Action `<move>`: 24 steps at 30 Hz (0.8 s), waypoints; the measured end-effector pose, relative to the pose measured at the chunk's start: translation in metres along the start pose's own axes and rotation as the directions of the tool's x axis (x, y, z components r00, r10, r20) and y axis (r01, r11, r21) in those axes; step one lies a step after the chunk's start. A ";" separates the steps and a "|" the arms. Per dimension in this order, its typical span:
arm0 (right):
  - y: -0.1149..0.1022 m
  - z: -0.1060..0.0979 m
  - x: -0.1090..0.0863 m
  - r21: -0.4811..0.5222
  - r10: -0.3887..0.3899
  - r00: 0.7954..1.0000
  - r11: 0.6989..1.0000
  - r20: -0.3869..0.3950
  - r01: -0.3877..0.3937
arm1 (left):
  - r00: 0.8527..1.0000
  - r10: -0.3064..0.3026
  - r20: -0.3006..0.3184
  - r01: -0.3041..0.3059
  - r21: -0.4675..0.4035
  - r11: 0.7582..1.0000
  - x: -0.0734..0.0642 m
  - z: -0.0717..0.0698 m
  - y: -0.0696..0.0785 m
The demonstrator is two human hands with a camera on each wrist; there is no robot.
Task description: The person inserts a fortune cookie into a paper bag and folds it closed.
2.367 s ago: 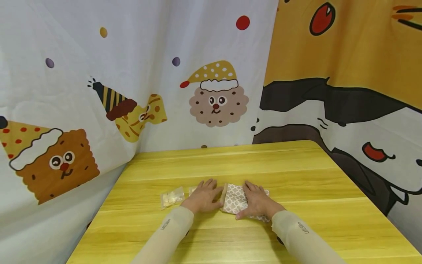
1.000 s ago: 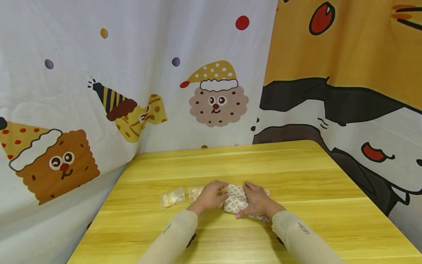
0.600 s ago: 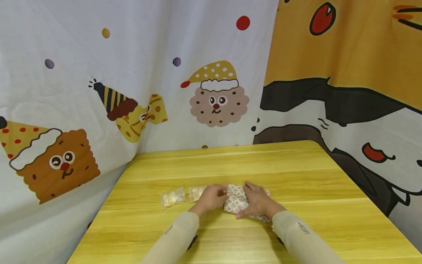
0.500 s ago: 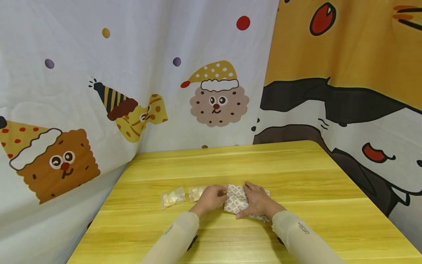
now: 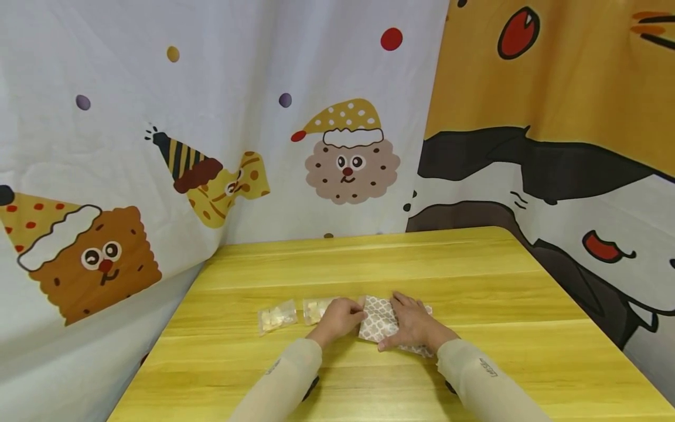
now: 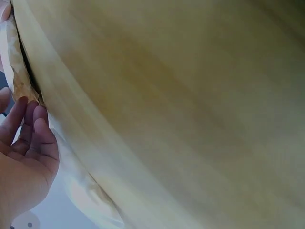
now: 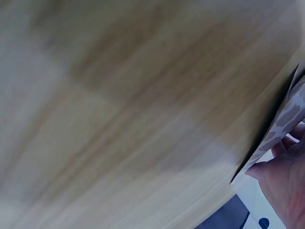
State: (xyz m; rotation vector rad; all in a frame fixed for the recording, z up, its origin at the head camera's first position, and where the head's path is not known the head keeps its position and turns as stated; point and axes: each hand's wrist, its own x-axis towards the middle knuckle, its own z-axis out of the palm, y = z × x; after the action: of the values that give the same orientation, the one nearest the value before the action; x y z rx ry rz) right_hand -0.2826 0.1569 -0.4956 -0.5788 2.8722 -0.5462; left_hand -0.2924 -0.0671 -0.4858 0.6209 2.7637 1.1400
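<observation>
Fingers of the left hand (image 5: 338, 319) pinch the left end of the packet (image 5: 377, 321), which lies on the table (image 5: 379, 381); the right hand (image 5: 415, 323) spreads over its right part. Working that end seems the current step; next calls for a steady right hand.

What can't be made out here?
Head view: part of the flat beige-and-white patterned paper packet, covered by the right hand.
Head view: right end of the clear plastic sachet nearest the left hand, behind that hand.
Head view: the sachet's pale contents, too small.
Right wrist view: packet, cut by right edge.
</observation>
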 end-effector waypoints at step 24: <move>0.006 -0.001 0.004 -0.013 -0.024 0.998 1.000 -0.051 0.023 | 0.998 -0.067 -0.018 0.058 -0.320 0.946 -0.004 -0.012 0.004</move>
State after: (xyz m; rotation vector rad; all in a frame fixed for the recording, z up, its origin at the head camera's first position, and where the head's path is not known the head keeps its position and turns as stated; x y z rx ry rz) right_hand -0.2887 0.1608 -0.4978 -0.6103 2.9220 -0.5553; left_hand -0.2906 -0.0743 -0.4744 0.4776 2.5150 1.5467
